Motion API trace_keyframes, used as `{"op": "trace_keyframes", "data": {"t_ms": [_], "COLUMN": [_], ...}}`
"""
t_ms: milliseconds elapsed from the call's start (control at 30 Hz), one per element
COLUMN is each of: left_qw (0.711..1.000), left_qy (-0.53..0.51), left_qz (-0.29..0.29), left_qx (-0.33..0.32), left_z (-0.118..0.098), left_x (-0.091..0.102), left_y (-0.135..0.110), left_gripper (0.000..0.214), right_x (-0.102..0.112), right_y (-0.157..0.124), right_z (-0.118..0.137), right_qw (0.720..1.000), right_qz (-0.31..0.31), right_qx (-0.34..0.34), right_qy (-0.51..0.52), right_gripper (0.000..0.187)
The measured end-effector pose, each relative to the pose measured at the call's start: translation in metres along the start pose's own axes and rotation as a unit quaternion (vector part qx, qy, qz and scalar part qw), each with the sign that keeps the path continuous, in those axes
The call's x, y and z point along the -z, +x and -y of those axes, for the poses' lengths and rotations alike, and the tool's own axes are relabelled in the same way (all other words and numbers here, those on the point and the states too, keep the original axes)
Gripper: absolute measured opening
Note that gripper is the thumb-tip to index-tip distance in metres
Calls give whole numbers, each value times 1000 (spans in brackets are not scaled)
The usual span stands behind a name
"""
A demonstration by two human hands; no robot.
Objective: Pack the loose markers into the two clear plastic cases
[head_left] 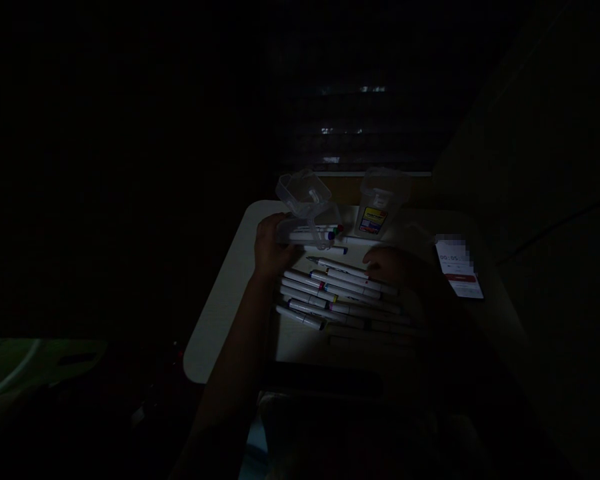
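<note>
The scene is very dark. My left hand point(270, 250) rests against the left side of a clear plastic box point(305, 213) that lies tilted on a small white table point(220, 300), with a few markers inside. Its fingers seem curled on the box. My right hand point(387, 265) lies over the right end of a pile of several white markers point(337, 293) spread across the table. Its fingers are too dark to read.
A second clear container with a yellow label point(375, 210) stands at the table's back. A lit phone point(459, 267) with a timer lies at the right. Slatted blinds point(350, 127) are behind; a pale green object point(10, 370) sits at the lower left.
</note>
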State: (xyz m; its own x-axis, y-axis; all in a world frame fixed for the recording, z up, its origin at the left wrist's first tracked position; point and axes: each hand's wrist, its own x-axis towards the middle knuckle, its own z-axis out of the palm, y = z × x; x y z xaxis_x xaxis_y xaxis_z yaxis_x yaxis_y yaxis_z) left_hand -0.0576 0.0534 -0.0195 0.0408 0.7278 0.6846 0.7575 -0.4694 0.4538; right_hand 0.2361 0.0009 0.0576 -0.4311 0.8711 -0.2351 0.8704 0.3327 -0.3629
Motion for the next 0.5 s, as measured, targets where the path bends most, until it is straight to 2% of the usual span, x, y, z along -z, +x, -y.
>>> {"op": "trace_keyframes", "data": {"t_ms": [167,367,500], "left_qw": [1000,1000,1000], "left_qy": [-3,2,-12], "left_qz": [-3,-3,1], "left_qx": [0,4,-4], "left_z": [1,0,-1], "left_x": [-1,0,1], "left_y": [-1,-1,0], "left_gripper": [65,67,65], "right_x": [-10,-10,-4], "right_y": [7,9,6], "right_z": [-9,-5,-2], "right_qw": [1000,1000,999], "right_qz": [7,10,-29], "right_qx": [11,5,-24], "right_qy": [1,-9,-31], "right_gripper": [27,28,27]}}
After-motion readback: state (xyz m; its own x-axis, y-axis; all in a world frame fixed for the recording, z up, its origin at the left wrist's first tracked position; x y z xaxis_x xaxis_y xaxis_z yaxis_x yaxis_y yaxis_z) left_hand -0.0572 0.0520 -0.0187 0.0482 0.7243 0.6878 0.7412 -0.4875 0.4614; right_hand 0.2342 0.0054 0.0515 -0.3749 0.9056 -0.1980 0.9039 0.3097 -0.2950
